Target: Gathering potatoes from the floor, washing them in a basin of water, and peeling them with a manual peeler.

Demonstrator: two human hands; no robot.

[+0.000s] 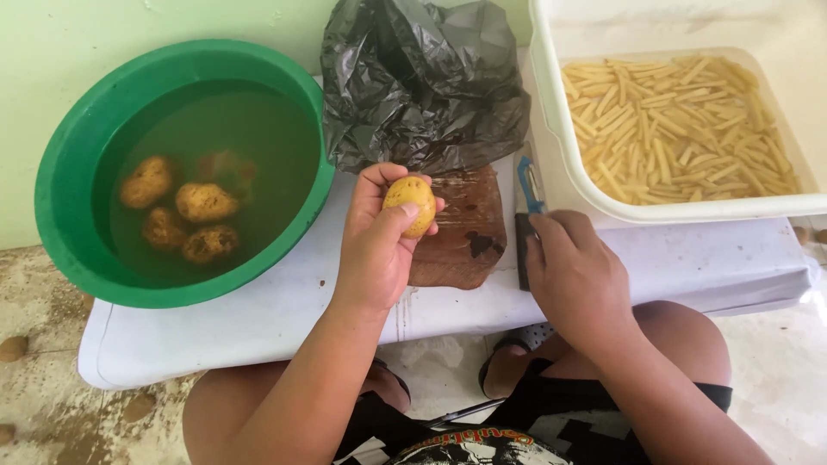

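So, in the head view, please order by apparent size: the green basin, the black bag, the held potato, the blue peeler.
Largest to smallest:
1. green basin
2. black bag
3. potato in the left hand
4. blue peeler; unsure, its length looks alike to the potato's.

Bright, even daylight, soft shadows under the green basin [73, 250] and hands, glare washing out the white tub [551, 103] at upper right, faint sheen on the black bag [413, 77], mostly sharp focus, slight wide-angle bending at edges

left hand [372, 250]: grips potato [411, 205] | right hand [575, 274]: on blue peeler [530, 191] | green basin [65, 164]: potatoes in water
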